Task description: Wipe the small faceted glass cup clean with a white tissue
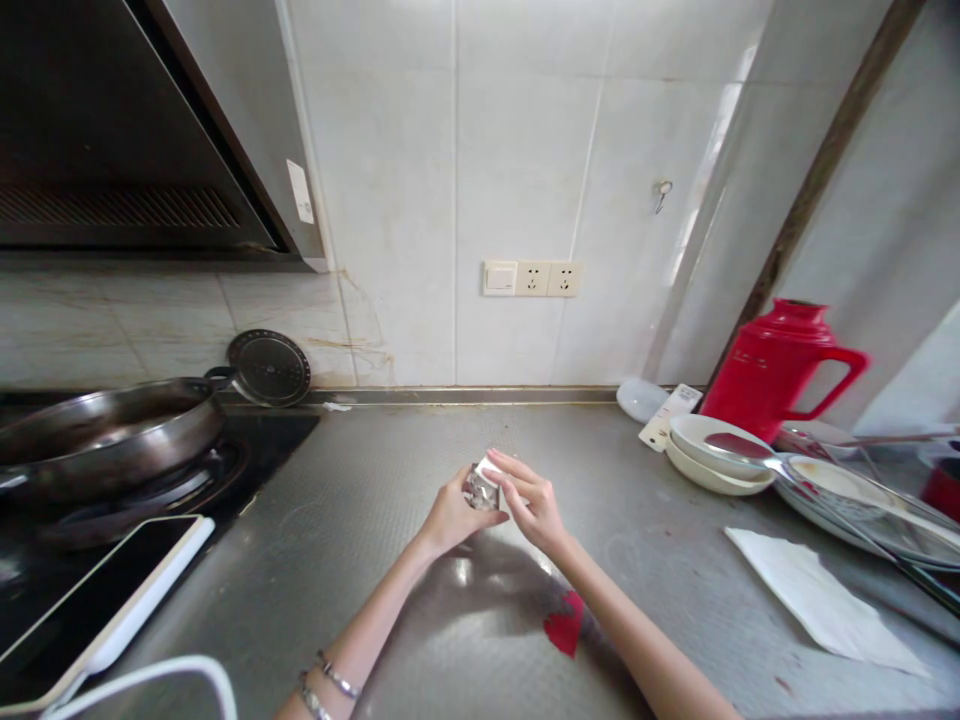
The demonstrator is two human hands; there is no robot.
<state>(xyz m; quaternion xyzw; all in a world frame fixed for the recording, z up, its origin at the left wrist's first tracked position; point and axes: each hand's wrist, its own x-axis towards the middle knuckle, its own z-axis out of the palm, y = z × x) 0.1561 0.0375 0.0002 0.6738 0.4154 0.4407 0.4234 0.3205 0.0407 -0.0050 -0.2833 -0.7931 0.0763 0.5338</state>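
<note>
Above the middle of the steel counter, my left hand [459, 515] is wrapped round a small, clear, glass-like object [482, 490]. My right hand [534, 500] is at its upper right side, pressing a small white piece [487, 468] against it between bent fingers. The white piece looks like tissue or paper; its exact kind is unclear. Both hands are close together, and the palms hide part of the small object. A red scrap [565, 622] lies on the counter below my right forearm.
On the left, a pan [112, 440] sits on the black stove, with a phone in a white case [112, 610] nearer. A red thermos [772, 370], stacked bowls [720, 470], plates with utensils and a white napkin [817, 590] are on the right.
</note>
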